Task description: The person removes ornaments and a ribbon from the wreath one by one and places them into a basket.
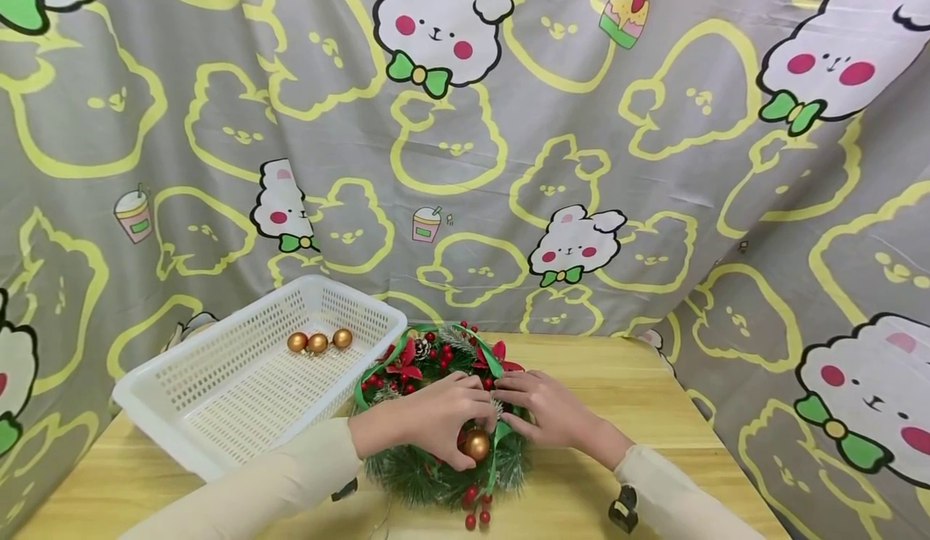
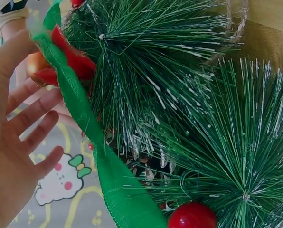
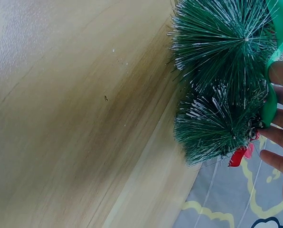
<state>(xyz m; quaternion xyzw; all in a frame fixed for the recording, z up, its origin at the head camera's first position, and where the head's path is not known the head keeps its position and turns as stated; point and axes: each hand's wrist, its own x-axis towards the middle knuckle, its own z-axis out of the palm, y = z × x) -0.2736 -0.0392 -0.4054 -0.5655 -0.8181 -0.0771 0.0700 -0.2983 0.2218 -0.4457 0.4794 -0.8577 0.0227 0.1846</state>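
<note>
A green Christmas wreath (image 1: 414, 475) with frosted pine needles, red berries and red flowers lies on the table. My left hand (image 1: 446, 419) arches over its middle, its thumb and forefinger around a gold ball ornament (image 1: 475, 444). In the left wrist view, this gold ball (image 2: 37, 66) is partly hidden behind the thumb, a green ribbon (image 2: 77, 95) and a red petal; the other fingers hang loose. My right hand (image 1: 555, 415) rests on the wreath's right side, its fingers extended. In the right wrist view, its thumb touches the green ribbon (image 3: 269, 107).
A white plastic basket (image 1: 247, 419) stands on the left of the wooden table (image 1: 603, 491), with three gold balls (image 1: 317, 343) inside. A red berry sprig (image 1: 471, 520) sticks out from the wreath's near edge. Behind the table hangs a grey patterned curtain (image 1: 465, 290).
</note>
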